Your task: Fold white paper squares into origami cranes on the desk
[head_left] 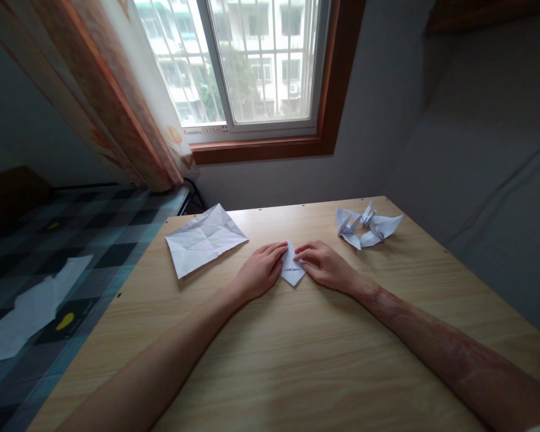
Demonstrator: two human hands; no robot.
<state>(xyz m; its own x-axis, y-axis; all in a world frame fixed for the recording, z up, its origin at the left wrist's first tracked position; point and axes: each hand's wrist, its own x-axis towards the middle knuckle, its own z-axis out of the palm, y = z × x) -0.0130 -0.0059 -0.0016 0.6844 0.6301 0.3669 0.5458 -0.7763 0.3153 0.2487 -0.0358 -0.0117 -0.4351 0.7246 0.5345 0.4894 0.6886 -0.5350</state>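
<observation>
A small piece of folded white paper [293,276] lies on the wooden table, kite-shaped, with one point toward me and a narrow tip away from me. My left hand [261,270] is closed at its left edge, its fingertips pressed down near the upper tip. From the other side, my right hand [326,265] grips the right edge with bent fingers and thumb. A crosswise crease or flap edge shows near the lower part of the paper. My fingers cover parts of both sides.
A creased white sheet [207,237] rests at the table's back left. Several folded paper cranes [380,228] sit together at the back right. Left of the table [288,360] is a bed with a checked cover [94,240] and white paper [31,309]. A window stands behind.
</observation>
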